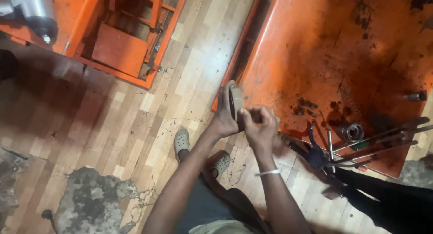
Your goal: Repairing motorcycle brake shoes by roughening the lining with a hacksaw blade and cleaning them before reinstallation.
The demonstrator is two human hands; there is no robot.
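My left hand [224, 119] grips a round grey metal disc-shaped part [235, 100] by its rim, holding it on edge in front of me. My right hand [259, 125] is closed against the part's near side, fingers pinched on something small and dark there; what it pinches is hidden. A thin bracelet circles my right wrist. Both hands hover just off the near left corner of the orange metal workbench [315, 49].
On the bench lie a short metal cylinder [351, 132], several long rods and tools [374, 146], small bolts [305, 106] and a socket [416, 96]. An orange frame [122, 44] stands at upper left with a grey power tool [31, 11]. My sandalled feet [182, 143] rest on cracked tile floor. Another person's dark sleeve [383, 198] is at lower right.
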